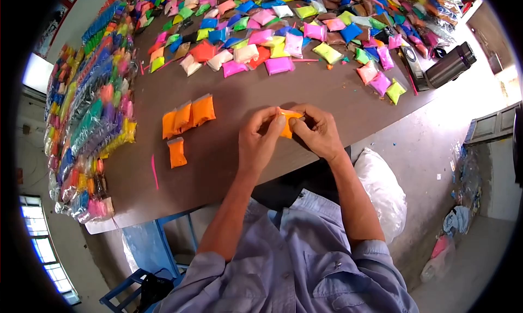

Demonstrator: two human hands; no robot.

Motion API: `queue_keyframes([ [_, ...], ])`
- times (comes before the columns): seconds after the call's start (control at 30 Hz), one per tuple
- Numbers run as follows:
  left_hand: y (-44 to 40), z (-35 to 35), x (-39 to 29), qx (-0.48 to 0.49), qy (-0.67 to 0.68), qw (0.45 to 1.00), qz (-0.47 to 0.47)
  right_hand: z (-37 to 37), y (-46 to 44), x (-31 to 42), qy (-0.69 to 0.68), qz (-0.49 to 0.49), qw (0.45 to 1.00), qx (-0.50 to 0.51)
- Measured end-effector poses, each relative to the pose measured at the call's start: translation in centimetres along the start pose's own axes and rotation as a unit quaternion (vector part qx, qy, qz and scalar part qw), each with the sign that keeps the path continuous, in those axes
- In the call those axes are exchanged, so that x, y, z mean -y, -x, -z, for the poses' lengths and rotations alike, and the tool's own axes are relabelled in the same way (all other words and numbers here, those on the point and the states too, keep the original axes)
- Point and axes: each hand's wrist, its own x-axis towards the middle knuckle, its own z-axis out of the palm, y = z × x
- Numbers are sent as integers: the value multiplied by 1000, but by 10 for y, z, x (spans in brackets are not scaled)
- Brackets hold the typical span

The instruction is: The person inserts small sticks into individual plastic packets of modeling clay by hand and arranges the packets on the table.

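Between both hands, over the table's near edge, is a small orange packet [287, 129]. My left hand [260, 136] pinches its left side with thumb and fingers. On the packet's right side my right hand [317, 130] grips it near the top, the thumb pressed on its front. To the left on the brown table [218, 144], three orange packets [185, 118] lie side by side in a row, with one more orange packet [177, 153] just below them. A pink plastic stick [154, 172] lies farther left.
Many coloured packets [279, 65] cover the table's far side. Bundled clear bags of packets [98, 122] are piled along the left. A dark metal flask [451, 66] lies at the right edge. On the floor at right stands a white sack [381, 193].
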Motion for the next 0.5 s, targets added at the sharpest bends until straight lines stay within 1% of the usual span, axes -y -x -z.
queue_keyframes([
  [0.03, 0, 1, 0, 2, -29, 1000, 4, 0, 0, 3, 24, -2, 1000, 7],
  [0.07, -1, 2, 3, 0, -30, 1000, 7, -1, 0, 4, 22, -4, 1000, 10],
  [0.13, -3, 1, 10, -20, -24, 999, -26, -1, -1, 4, 19, -8, 1000, 8],
  [0.17, -3, 1, 13, -22, -25, 999, -25, -1, -1, 1, 18, -9, 1000, 10],
  [0.23, -1, 2, 15, -12, -45, 998, -40, 0, -2, -7, 44, 3, 999, -15],
  [0.33, 0, -1, 11, -14, -41, 998, -49, 2, -2, -10, 17, 7, 1000, -9],
  [0.47, 3, -5, 2, 2, -32, 999, -23, 2, 0, -8, 4, 2, 1000, -8],
  [0.5, 2, -5, 2, -6, -48, 999, -22, 2, -1, -8, 34, 7, 999, -6],
])
